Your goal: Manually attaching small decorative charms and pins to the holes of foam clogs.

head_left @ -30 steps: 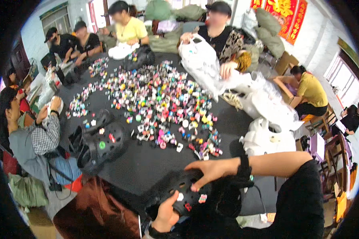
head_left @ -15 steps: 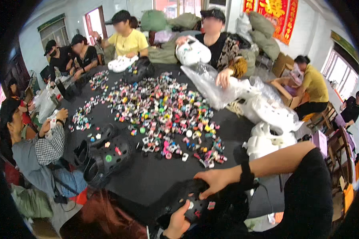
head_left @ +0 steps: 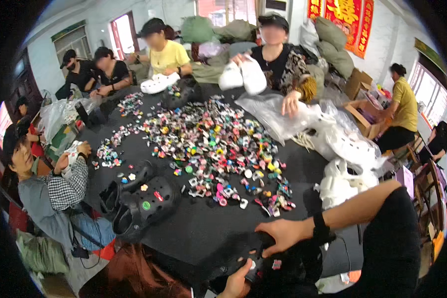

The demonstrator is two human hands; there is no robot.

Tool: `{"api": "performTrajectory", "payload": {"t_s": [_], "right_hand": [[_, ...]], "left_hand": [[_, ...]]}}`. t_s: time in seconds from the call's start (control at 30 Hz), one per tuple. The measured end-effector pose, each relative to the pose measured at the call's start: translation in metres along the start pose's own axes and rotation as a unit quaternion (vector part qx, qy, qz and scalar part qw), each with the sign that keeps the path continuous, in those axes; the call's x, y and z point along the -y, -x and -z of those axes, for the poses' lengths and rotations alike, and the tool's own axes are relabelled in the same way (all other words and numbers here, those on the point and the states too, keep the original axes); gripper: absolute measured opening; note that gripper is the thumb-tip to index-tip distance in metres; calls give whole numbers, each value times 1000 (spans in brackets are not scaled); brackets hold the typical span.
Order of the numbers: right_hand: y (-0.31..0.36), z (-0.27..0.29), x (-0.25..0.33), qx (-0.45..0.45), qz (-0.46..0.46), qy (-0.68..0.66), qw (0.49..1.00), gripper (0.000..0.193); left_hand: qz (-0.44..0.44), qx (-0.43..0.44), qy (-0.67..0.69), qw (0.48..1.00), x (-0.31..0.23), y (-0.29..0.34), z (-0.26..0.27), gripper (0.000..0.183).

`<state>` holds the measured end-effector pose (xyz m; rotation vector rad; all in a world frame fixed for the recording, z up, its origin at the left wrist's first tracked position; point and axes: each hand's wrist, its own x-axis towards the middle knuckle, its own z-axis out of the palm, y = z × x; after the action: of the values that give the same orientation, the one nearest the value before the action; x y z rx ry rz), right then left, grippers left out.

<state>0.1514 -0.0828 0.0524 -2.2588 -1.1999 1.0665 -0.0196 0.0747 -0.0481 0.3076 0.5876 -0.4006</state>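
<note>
At the near table edge I hold a black clog (head_left: pixel 232 268) with small charms on its upper. My left hand (head_left: pixel 236 284) grips it from below, thumb pressed on top beside a white charm (head_left: pixel 253 264). Reaching over from the right, my right hand (head_left: pixel 285 235) clasps the clog's far side with its fingers curled. A pink charm (head_left: pixel 276 264) shows just right of that hand's thumb. Much of the clog is lost in shadow against my dark clothes. Beyond it, a big heap of colourful shoe charms (head_left: pixel 218 144) spreads over the black table (head_left: pixel 203 228).
Left of my hands stands a pair of black clogs (head_left: pixel 156 198) with several charms. White clogs (head_left: pixel 337 184), some in clear plastic bags (head_left: pixel 268 116), line the right edge. Around the table several people work; one opposite holds white clogs (head_left: pixel 243 75). A cardboard box (head_left: pixel 365 116) stands behind.
The view has shifted slightly, while my hands keep their hold on the clog. Opposite, the person's white clogs now hang lower and more upright. The person at the far right has straightened up.
</note>
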Motion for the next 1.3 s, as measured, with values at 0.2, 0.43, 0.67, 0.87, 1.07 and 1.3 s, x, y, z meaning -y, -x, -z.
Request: {"api": "performTrajectory", "payload": {"t_s": [0.2, 0.43, 0.67, 0.87, 1.07, 1.3], "right_hand": [[-1, 1, -4, -4, -15, -3, 1000, 81], [-3, -1, -8, 8, 1, -15, 1000, 91], [-3, 21, -1, 116, -28, -45, 992, 96], [0, 20, 0, 121, -26, -75, 989, 94], [-5, 15, 12, 56, 24, 40, 997, 90], [-11, 18, 17, 106, -37, 87, 990, 85]], "left_hand": [[-40, 110, -9, 993, -2, 4, -14, 34], [-48, 62, -47, 996, -3, 15, -25, 34], [-6, 130, 1, 992, -8, 28, -40, 35], [-26, 137, 5, 990, -5, 27, -33, 35], [-23, 110, 22, 993, -4, 17, -20, 30], [-7, 99, -30, 995, -9, 20, -18, 29]]}}
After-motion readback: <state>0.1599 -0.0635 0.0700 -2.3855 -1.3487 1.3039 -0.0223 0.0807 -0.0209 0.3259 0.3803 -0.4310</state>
